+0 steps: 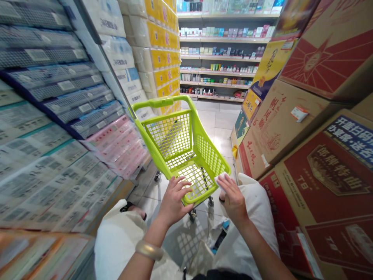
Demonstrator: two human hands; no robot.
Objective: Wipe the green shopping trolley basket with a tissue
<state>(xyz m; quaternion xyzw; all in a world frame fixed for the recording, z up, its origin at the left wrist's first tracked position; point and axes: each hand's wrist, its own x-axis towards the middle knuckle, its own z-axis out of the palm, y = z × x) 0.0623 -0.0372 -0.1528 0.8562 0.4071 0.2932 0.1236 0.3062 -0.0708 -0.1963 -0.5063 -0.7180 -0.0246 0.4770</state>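
A bright green plastic shopping cart [204, 149] stands in the aisle between my knees, its basket holding nothing I can see. My left hand [175, 198] is at the basket's near left corner, fingers spread over the rim and thumb near the front edge. Whether it bears on the rim I cannot tell. In my right hand [233, 194] is a folded white cloth [220, 181], pressed against the rim at the near right corner. The fingers lie over the cloth and cover part of it.
Packs of paper goods [37, 112] are stacked close on the left, with yellow-and-white tissue packs [163, 54] behind the cart. Large cardboard cartons [274, 120] rise on the right. Shelves of small bottles and boxes [221, 41] stand at the far end of the tiled aisle.
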